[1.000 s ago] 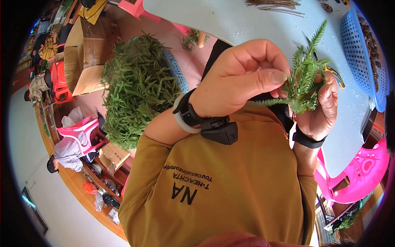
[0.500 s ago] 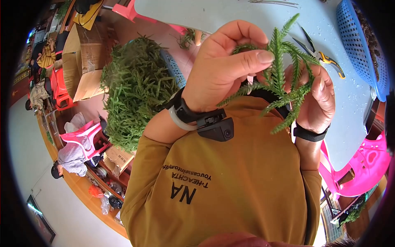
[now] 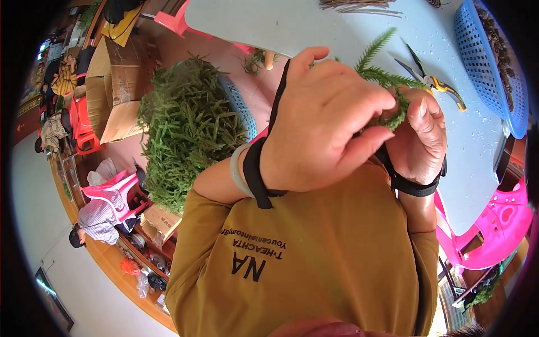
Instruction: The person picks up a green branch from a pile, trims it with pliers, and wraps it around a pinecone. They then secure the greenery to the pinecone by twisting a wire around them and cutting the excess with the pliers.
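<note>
Far left: a person in a checked shirt (image 3: 100,220) sits near a pink chair (image 3: 109,191). A cardboard box (image 3: 124,84) stands open to the right of the chair. Next is a heap of green sprigs (image 3: 182,140); the perforated wall of a light-blue basket (image 3: 238,105) shows along its right side. The pale table (image 3: 252,22) begins beyond it.

Left hand (image 3: 328,123): back of hand toward the camera, grip narrow, thumb and forefinger at the lower part of one sprig (image 3: 387,77). Whether they close on it cannot be told. Brown sticks (image 3: 359,7) lie at the table's upper edge.

The sprig is between the hands, above the table, its fronds pointing up and right. Right hand (image 3: 418,137): grip holding the sprig, thumb upward. Pliers (image 3: 431,82) lie on the table just beyond, jaws apart.

Far right: a blue basket (image 3: 477,48) contains brown cones (image 3: 497,50); a pink stool (image 3: 497,222) stands below.
</note>
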Demonstrator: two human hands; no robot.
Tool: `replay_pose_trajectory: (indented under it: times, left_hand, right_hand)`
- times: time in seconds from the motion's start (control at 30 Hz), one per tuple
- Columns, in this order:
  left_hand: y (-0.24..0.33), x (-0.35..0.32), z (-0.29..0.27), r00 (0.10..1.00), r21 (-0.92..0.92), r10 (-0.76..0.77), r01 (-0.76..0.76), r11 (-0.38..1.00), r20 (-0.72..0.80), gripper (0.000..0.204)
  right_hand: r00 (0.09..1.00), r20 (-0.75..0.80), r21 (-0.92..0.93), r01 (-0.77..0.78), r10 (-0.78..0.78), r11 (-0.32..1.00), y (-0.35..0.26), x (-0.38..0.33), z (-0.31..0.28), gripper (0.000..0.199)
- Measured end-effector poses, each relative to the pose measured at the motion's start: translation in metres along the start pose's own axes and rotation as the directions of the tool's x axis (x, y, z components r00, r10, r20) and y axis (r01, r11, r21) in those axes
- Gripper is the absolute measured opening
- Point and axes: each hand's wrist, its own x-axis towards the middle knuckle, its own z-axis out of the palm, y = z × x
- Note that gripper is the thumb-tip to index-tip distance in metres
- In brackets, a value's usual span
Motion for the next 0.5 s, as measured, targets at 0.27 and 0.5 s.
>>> replay_pose_trajectory:
  times: [0.27,0.5]
  left_hand:
    - [-0.0014,0.0018,-0.0018,0.984,-0.142,-0.121,0.139,0.98,0.128,0.026]
    - [-0.0073,0.0,0.0005,0.983,-0.331,-0.106,0.152,0.931,0.153,0.017]
  right_hand:
    - [0.998,-0.029,0.036,-0.053,0.054,0.998,-0.0066,-0.0021,0.004,0.021]
    - [0.999,-0.023,0.017,-0.039,0.039,0.999,-0.0062,-0.0062,0.001,0.019]
